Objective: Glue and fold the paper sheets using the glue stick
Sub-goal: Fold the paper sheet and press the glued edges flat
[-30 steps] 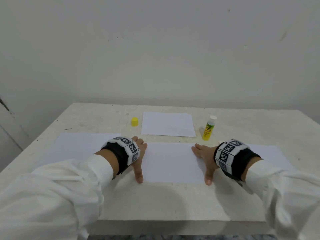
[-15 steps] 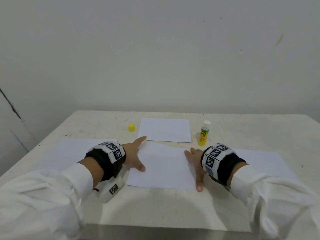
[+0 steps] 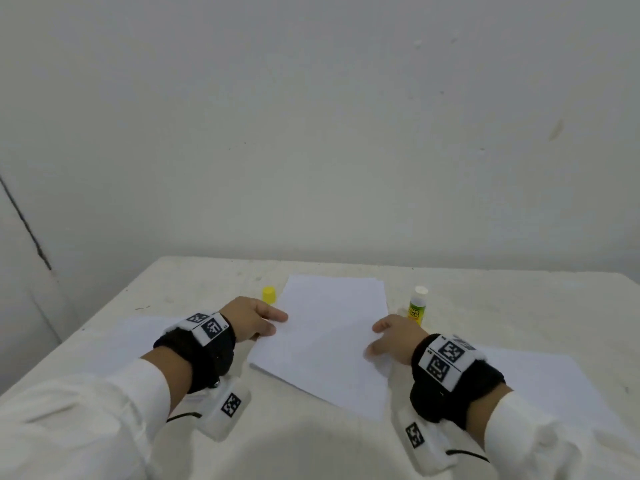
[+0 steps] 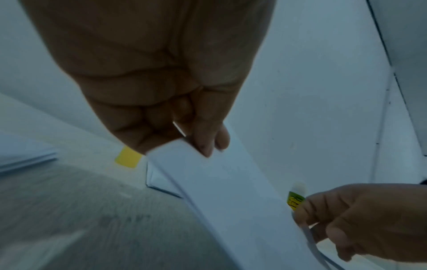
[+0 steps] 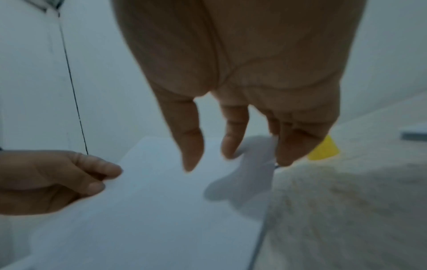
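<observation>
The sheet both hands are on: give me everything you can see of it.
The sheet is plain white paper, blank on the face shown, with no crease visible. It is raised and tilted off the table, its far part overlapping the view of another sheet behind. The left hand pinches its left edge between thumb and fingers. The right hand holds its right edge, thumb on top; the left wrist view shows fingers under that edge. The glue stick stands just beyond it.

Head view looks down at the table point(image 3: 519, 306); wrist views share its paper point(image 3: 329, 341).
</observation>
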{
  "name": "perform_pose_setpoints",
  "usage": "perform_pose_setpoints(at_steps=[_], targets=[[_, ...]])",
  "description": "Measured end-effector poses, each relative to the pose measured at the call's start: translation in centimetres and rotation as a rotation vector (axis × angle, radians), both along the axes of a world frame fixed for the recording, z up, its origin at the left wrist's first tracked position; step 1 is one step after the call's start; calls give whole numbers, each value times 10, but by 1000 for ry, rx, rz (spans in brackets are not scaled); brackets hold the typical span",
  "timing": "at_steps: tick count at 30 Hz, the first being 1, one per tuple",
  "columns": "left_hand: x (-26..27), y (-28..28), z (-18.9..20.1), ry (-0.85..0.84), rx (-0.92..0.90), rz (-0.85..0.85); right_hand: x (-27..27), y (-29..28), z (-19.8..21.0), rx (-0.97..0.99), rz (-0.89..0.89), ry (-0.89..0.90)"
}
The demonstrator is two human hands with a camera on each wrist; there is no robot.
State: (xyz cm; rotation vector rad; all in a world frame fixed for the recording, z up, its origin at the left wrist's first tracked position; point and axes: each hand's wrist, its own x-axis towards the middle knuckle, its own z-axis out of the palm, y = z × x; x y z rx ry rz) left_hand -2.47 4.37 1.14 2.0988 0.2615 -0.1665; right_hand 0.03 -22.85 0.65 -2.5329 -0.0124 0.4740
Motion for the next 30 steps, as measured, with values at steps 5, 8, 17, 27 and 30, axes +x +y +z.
perform_pose_setpoints(at_steps=[5,8,17,27,30], targets=[[33,-1,-10,1,-146,108,21,16,-7,64,-110,-1],[56,-5,-15,22,-76,121,38,27,-3,-26,-86,-42],[105,-28,-20,306,615,-225,96,44,-11,-345,-32,122],[111,-31,-29,272,618,-223,117,37,-36,-458,20,144],[109,-30,-27,262,601,-220,113,39,-31,-441,4,124]])
